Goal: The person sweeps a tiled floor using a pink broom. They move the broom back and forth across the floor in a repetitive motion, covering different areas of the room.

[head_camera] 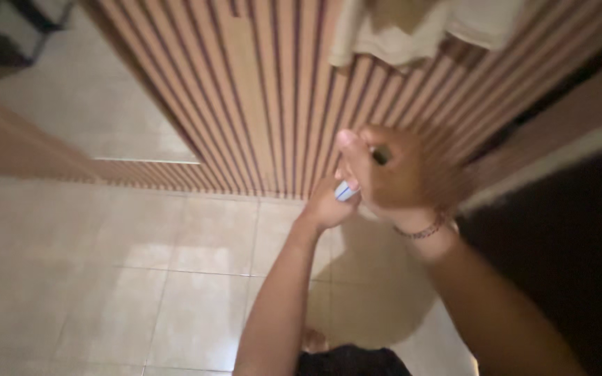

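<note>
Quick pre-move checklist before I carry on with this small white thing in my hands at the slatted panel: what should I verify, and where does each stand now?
1. Both hands on the small white-and-blue object: ok; left hand and right hand meet around it.
2. What the object is: cannot tell; mostly covered and blurred.
3. Right hand's grip firm: cannot tell; motion blur.
4. Slatted wooden panel close ahead: ok.
5. Pale cloth hanging on the panel keeps apart from the hands: ok.
6. Tiled floor underfoot visible: ok.
</note>
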